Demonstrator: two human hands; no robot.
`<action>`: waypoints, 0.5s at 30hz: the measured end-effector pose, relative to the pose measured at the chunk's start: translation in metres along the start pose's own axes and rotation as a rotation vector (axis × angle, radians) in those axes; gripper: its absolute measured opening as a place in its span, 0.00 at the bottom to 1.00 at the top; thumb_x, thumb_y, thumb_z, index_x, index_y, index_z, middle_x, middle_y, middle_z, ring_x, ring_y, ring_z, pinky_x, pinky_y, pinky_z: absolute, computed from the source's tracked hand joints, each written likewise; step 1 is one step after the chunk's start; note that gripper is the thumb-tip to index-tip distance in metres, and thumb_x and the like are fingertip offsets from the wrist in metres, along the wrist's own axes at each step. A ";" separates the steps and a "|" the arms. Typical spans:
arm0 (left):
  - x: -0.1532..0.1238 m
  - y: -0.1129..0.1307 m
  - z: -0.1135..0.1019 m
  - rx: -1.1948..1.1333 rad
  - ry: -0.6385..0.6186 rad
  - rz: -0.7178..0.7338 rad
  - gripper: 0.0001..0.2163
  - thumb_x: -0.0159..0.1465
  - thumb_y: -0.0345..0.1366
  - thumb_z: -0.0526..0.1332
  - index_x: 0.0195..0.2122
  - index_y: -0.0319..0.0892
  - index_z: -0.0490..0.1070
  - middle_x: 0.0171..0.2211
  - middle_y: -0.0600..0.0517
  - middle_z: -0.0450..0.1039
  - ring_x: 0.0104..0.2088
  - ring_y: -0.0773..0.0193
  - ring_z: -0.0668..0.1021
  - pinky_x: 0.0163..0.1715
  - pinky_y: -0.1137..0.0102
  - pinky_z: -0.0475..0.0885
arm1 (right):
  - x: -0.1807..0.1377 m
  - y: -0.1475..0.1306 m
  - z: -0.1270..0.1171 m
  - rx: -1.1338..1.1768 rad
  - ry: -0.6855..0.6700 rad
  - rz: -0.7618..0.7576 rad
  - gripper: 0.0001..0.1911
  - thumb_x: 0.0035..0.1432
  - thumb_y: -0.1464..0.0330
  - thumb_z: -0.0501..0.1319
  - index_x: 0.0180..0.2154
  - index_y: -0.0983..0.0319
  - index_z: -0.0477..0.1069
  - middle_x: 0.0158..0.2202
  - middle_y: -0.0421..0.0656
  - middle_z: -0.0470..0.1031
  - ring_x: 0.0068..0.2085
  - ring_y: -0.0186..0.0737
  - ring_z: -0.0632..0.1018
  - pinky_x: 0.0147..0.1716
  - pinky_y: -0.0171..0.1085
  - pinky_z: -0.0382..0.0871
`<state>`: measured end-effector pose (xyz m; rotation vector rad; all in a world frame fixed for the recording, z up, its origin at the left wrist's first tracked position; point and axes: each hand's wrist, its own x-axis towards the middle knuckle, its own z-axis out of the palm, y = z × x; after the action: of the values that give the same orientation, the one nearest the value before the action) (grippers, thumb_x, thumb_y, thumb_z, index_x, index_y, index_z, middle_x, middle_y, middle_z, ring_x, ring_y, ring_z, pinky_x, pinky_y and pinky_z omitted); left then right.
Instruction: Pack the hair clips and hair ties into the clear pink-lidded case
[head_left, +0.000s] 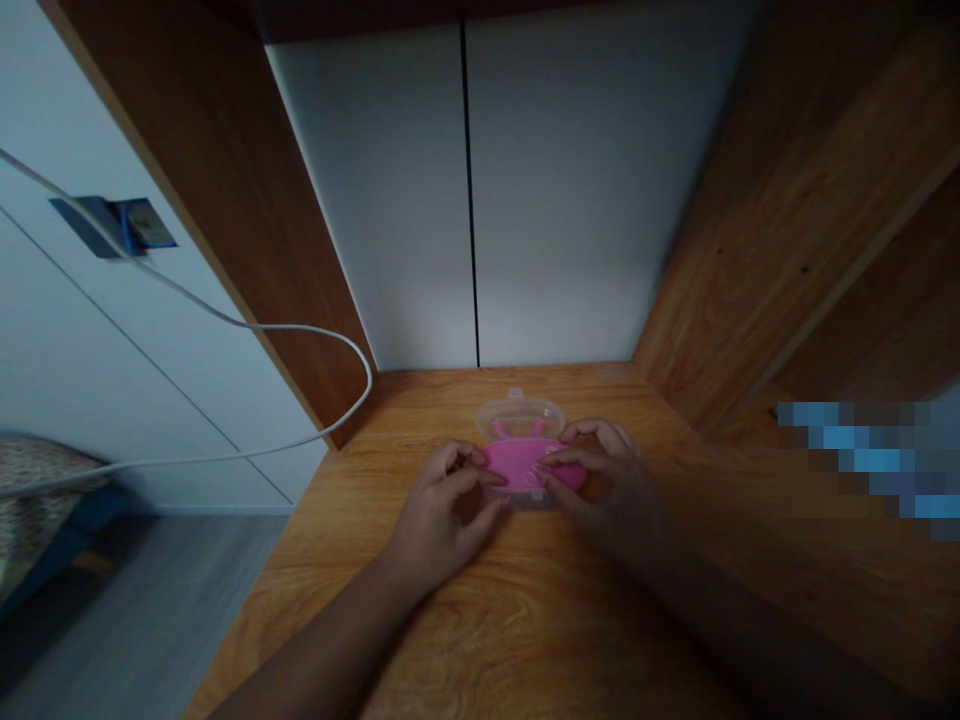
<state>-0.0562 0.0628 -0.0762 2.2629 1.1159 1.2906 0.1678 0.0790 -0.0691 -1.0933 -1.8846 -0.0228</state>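
The left hand (442,510) and right hand (604,480) are together at the front centre of the desk, both engaged on a pink moulded item (521,465) from opposite sides. The left fingers curl in against its left end, while the right fingers lie across its right portion, the fingertips of the two hands closely opposed. The item lies flat on the desk, directly ahead of the person and between the hands. It sits in or on a clear plastic case (519,418), whose transparent rim projects beyond the pink at the far side and has a small tab at the far edge. Two short pink prongs rise from the item toward that rim. Whether the case is closed cannot be determined. Both forearms extend from the near edge of the view across a wood-grain desk (540,620), and the right forearm is in deep shadow. At the far end, the desk meets a white back panel (397,200) divided by a black vertical seam, flanked by wood-veneer side panels. A white cable (247,325) runs beyond the left panel from a wall socket (142,225). Further left and below lie a grey floor (150,610) and patterned bedding (37,490). A pixelated blue patch (870,460) obscures an area at right.
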 end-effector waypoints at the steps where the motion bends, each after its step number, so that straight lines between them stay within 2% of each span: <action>1: 0.000 0.000 0.001 -0.006 -0.003 0.002 0.08 0.60 0.28 0.65 0.40 0.44 0.78 0.43 0.46 0.69 0.45 0.56 0.74 0.45 0.61 0.73 | -0.001 -0.003 0.001 -0.007 0.004 0.020 0.03 0.52 0.66 0.69 0.32 0.53 0.79 0.42 0.44 0.72 0.45 0.49 0.74 0.45 0.53 0.69; 5: -0.001 0.000 0.002 -0.021 -0.012 0.011 0.07 0.61 0.27 0.64 0.39 0.43 0.78 0.42 0.46 0.70 0.44 0.58 0.74 0.44 0.62 0.73 | -0.003 -0.009 0.004 -0.038 0.000 0.068 0.04 0.51 0.66 0.71 0.32 0.53 0.79 0.46 0.45 0.72 0.49 0.53 0.73 0.49 0.59 0.66; 10: -0.002 -0.002 0.001 -0.012 -0.022 0.011 0.08 0.62 0.27 0.64 0.40 0.43 0.77 0.43 0.46 0.69 0.45 0.58 0.74 0.45 0.62 0.72 | -0.004 -0.008 0.002 -0.030 -0.078 0.031 0.05 0.54 0.65 0.68 0.35 0.53 0.79 0.51 0.45 0.71 0.55 0.55 0.69 0.53 0.61 0.63; 15: -0.002 -0.004 0.000 -0.029 -0.024 0.018 0.08 0.62 0.27 0.63 0.40 0.44 0.77 0.43 0.46 0.69 0.46 0.57 0.74 0.46 0.61 0.72 | -0.005 -0.003 -0.001 -0.027 -0.092 -0.004 0.08 0.54 0.68 0.65 0.38 0.54 0.78 0.53 0.46 0.70 0.58 0.56 0.66 0.56 0.64 0.60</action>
<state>-0.0589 0.0641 -0.0791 2.2664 1.0636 1.2743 0.1672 0.0734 -0.0709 -1.1255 -1.9739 -0.0007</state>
